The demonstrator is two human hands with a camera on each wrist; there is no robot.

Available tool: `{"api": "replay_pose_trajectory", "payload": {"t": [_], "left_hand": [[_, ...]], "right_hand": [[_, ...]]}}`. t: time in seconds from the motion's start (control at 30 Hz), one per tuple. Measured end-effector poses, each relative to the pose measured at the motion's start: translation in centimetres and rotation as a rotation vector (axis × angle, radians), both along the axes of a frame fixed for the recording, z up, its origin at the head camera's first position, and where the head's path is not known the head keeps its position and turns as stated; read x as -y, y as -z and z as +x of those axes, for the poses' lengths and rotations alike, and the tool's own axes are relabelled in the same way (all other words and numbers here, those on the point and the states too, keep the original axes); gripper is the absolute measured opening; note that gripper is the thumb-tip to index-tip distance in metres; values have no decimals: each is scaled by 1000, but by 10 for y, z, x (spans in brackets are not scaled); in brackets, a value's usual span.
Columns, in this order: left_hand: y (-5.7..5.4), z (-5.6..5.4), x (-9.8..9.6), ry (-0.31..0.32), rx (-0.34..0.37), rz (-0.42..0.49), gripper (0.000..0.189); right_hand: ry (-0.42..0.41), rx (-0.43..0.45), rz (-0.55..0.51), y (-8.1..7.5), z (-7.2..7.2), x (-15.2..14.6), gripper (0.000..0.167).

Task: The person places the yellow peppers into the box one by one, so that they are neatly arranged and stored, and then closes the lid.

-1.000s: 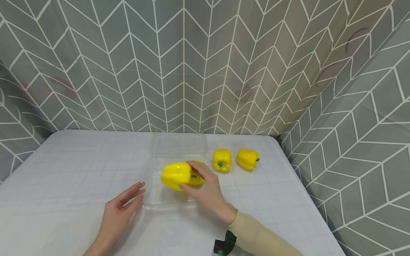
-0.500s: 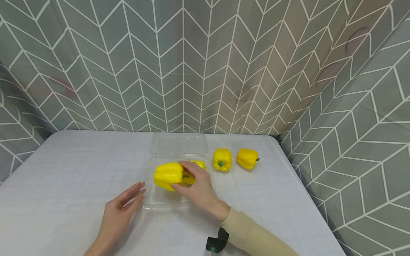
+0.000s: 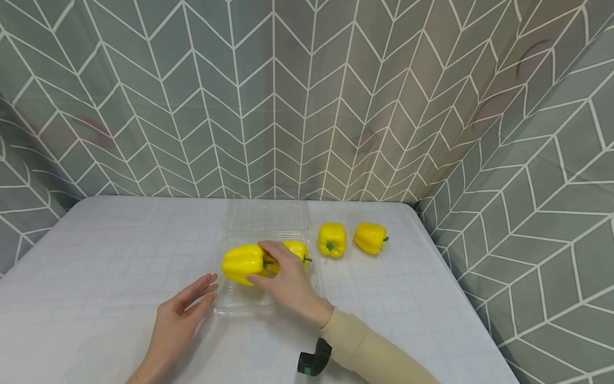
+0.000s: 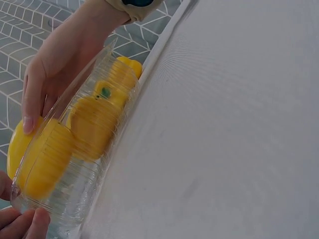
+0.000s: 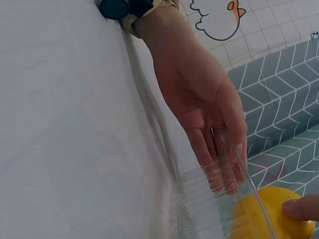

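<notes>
My right hand [image 3: 290, 280] grips a yellow bell pepper [image 3: 241, 263] by its stem end, over the left part of a clear plastic container [image 3: 244, 305]. Behind these fingers another yellow bell pepper [image 3: 296, 248] lies in the container, partly hidden. At the container's left side is my left hand [image 3: 176, 314], its fingers fairly straight and thumb apart, the tips at the wall. In the right wrist view the left hand [image 5: 197, 94] has its thumb beside the clear rim, with fingertips showing through the plastic. The left wrist view shows the gripped pepper [image 4: 17, 149] at the near rim.
Two more yellow bell peppers, one [image 3: 332, 239] beside the container and one [image 3: 370, 238] farther right, lie on the white-covered table [image 3: 120, 245]. The container's clear lid [image 3: 266, 216] is folded back toward the patterned curtain [image 3: 259, 106] behind the table.
My right hand has moved left with the bell pepper over the container, uncovering more of the pepper behind it. My left hand has stayed in place.
</notes>
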State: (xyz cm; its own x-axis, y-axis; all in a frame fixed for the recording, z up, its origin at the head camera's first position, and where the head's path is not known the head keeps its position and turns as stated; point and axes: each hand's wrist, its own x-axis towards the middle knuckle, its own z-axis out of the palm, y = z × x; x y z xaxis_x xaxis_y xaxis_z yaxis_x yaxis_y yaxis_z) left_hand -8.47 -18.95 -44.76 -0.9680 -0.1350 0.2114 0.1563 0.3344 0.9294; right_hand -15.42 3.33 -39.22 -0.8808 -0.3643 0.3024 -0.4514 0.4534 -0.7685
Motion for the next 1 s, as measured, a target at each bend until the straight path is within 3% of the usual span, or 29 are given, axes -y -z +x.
{"api": "replay_pose_trajectory", "payload": {"t": [0.23, 0.43, 1.0], "left_hand": [[0, 0, 0, 5, -9, 0, 43], [-2, 1, -1, 6, -12, 0, 43], [-2, 1, -2, -9, 33, -3, 43]], "right_hand": [[14, -9, 70, 3, -4, 8, 62], [14, 34, 101, 4, -7, 12, 62], [-8, 90, 180, 5, -11, 15, 61]]}}
